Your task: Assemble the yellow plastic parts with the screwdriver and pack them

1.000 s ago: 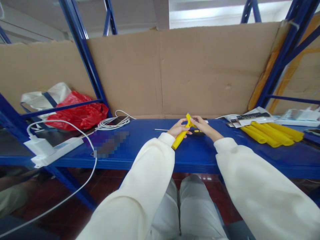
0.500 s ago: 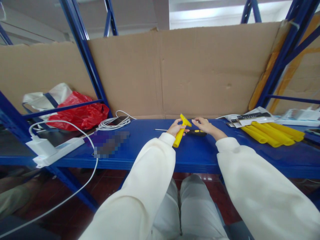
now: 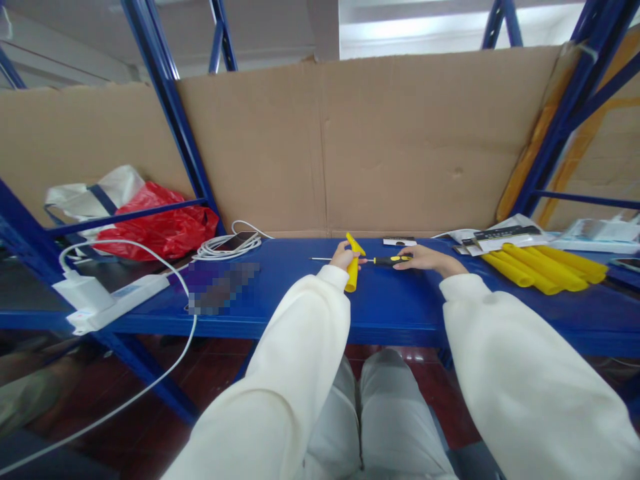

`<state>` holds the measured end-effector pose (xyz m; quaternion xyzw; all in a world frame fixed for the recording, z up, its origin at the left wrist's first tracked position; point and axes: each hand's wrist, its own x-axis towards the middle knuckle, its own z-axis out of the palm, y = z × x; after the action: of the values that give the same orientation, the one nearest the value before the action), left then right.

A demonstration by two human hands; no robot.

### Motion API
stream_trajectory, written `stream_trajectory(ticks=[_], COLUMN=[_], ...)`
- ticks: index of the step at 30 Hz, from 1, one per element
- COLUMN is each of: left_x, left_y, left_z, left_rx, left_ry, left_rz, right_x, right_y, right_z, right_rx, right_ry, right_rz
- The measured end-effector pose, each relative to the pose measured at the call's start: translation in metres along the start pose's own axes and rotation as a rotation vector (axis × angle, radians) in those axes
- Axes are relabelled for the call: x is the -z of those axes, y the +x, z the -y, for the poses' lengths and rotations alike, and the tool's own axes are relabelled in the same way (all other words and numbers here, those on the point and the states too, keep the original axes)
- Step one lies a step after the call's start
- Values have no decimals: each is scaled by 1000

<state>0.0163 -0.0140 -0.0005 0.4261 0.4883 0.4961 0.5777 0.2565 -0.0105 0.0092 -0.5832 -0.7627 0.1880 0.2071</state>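
Note:
My left hand is closed round a yellow plastic handle, held almost upright above the blue shelf. To its right, my right hand rests on a black-and-yellow screwdriver that lies flat on the shelf, fingers curled over its grip. The screwdriver's thin metal shaft runs left, behind the left hand. A small white piece with a dark strip lies just behind the screwdriver.
Several yellow handles lie piled at the right, with white packets behind them. A coiled white cable and phone, a red bag and a white power strip are on the left. Cardboard backs the shelf.
My right hand let go of the yellow handle and dropped onto the screwdriver. My left hand swung the handle from slanted to nearly upright and moved it slightly left.

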Motion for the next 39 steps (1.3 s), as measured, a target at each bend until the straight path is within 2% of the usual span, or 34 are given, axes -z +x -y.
stream_trajectory(ticks=[6,11,16,18,21,24,27,33,39], left_x=[0,0,0,0,1,1,1,1,3], left_y=[1,-4,-8,-8,-7,-6,-6,-5,-4], left_z=[-1,-4,-6,-6,-6,-6,-6,-6,-4], left_rx=[-20,-42,-28,-14,1,1,3,7,-10], left_ry=[-16,-35,-18,-6,8,12,8,27,23], left_rz=[14,11,-10,-28,-37,-34,-42,-61,-54], right_x=[6,4,6,7,7,7,8,18,23], right_y=[-12,-9,-5,-5,-6,-7,-5,4,6], right_z=[3,4,8,9,9,9,7,-11,-22], right_rx=[-60,-122,-137,-168,-250,-339,-393,-336,-274], right_ry=[428,735,1071,1094,986,926,972,1086,1149], right_rz=[-156,-403,-569,-680,-816,-834,-878,-1103,-1173])
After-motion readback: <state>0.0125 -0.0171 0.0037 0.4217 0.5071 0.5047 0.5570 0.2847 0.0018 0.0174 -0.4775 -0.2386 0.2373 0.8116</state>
